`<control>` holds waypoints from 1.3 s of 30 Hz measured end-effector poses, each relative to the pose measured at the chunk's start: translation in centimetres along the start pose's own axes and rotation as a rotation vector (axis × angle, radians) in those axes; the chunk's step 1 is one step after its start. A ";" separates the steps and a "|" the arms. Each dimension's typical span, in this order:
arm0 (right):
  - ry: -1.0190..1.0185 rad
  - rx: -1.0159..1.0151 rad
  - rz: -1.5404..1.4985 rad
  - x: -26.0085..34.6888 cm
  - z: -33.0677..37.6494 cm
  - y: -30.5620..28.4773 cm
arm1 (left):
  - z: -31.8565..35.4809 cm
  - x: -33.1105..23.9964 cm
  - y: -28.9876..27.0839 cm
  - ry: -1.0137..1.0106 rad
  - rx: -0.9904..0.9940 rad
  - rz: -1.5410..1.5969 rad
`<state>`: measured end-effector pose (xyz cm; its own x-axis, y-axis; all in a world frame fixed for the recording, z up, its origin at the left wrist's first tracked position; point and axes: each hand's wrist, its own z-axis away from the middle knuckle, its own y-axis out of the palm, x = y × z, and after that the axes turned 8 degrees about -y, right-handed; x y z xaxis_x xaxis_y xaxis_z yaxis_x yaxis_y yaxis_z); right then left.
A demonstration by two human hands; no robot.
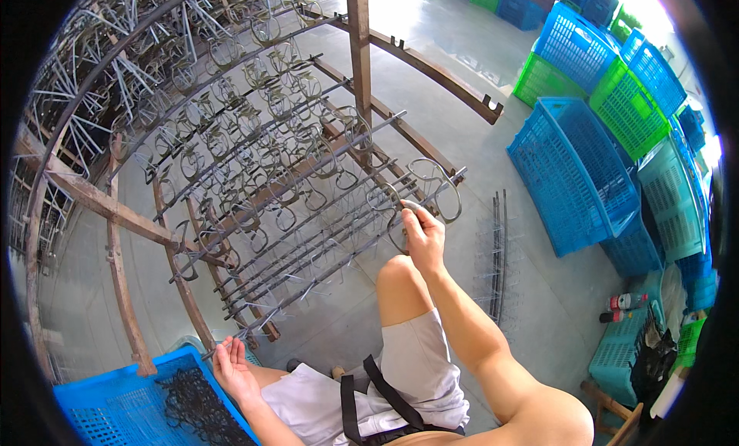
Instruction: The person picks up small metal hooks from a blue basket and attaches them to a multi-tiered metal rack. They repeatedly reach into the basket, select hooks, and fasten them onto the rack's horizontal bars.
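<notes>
My right hand (425, 242) is raised in front of my knee, thumb and fingers pinched on a looped metal piece (459, 203) beside the right end of a long thin rod. Several rings of dull metal cluster there, and which of them hang on the rod is hard to tell. My left hand (237, 373) is low on the left with curled fingers closed around the left end of this rod (296, 292), which slants up to the right. Small pale hooks stick out along it. Behind it, more rods (308, 238) lie across a brown metal rack (360, 53).
Many looped metal pieces (265, 130) hang in rows on the rack. A blue basket (81, 388) with dark stringy pieces stands by my left hand. Blue and green crates (573, 180) are stacked on the right. Loose rods (499, 253) lie on the floor.
</notes>
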<state>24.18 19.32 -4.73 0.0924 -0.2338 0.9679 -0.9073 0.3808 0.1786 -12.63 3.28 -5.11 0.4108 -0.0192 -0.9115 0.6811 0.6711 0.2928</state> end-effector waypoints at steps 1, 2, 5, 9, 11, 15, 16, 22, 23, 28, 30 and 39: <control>-0.028 0.007 0.021 -0.3 0.2 0.1 | 0.0 0.0 0.1 0.002 0.008 -0.001; -0.056 0.014 0.042 -0.7 0.4 0.1 | 0.0 0.0 0.2 0.004 0.016 -0.002; -0.051 -0.004 0.074 -0.7 0.9 0.6 | 0.0 -0.2 0.0 0.003 0.013 -0.020; 0.002 -0.058 0.044 -0.1 -0.1 0.4 | 0.0 -0.5 0.4 -0.006 0.027 -0.032; 0.046 -0.049 -0.018 -0.3 -0.9 -0.2 | 0.2 -0.4 1.0 0.000 0.029 -0.051; 0.138 0.017 -0.119 0.2 -1.5 -0.2 | 0.0 -0.8 -0.3 -0.018 0.036 -0.111; 0.129 0.008 -0.095 0.2 -1.4 0.2 | 0.2 -1.4 -1.3 0.003 -0.035 -0.179; -0.456 0.253 0.771 -4.5 -3.6 -2.5 | -1.1 -6.9 -18.2 0.084 -0.467 -0.262; -0.692 0.308 1.112 -4.8 -4.0 -4.0 | -1.5 -7.5 -19.2 0.075 -0.569 -0.268; -0.489 0.072 1.017 -3.0 -1.1 -3.8 | -2.2 -4.6 -34.7 -0.436 -0.809 -1.257; -0.868 -0.006 1.277 -0.8 3.1 -1.2 | -1.1 -2.0 -38.3 -0.626 -0.799 -1.294; -0.284 0.959 0.733 1.3 19.9 5.7 | -2.8 2.6 -38.2 -0.632 -0.963 -1.211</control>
<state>11.01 3.39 -6.00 -0.5471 -0.4728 0.6908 -0.6521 -0.2767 -0.7058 -39.29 -20.36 -19.50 0.2875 -0.9474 -0.1407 0.2689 0.2209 -0.9375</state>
